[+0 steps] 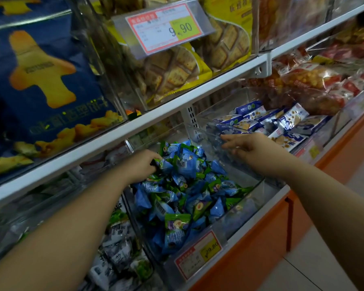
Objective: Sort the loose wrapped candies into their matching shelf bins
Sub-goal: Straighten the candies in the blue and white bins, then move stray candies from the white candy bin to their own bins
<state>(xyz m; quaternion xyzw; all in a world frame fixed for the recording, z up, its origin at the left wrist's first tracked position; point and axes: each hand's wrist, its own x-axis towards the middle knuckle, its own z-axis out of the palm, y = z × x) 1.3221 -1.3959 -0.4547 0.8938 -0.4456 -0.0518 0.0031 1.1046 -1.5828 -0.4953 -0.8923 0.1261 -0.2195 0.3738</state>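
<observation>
A clear plastic bin [245, 203] on the lower shelf holds a heap of blue and green wrapped candies [189, 185]. My left hand [140, 165] reaches into the back left of that heap, its fingers curled round a blue and green candy [163, 163]. My right hand [247, 147] hovers at the clear divider wall between this bin and the bin to its right, fingers spread and holding nothing. That right bin holds blue and white biscuit packets [282, 122]. To the left, another bin holds grey, white and green wrapped sweets [119, 240].
A white shelf edge [118, 133] runs just above both hands. Above it stand large blue snack bags [44, 80] and yellow biscuit bags [177, 66] behind a 9.90 price tag [166, 28]. Red packets [315, 85] fill the far right. An orange cabinet front [261, 238] lies below.
</observation>
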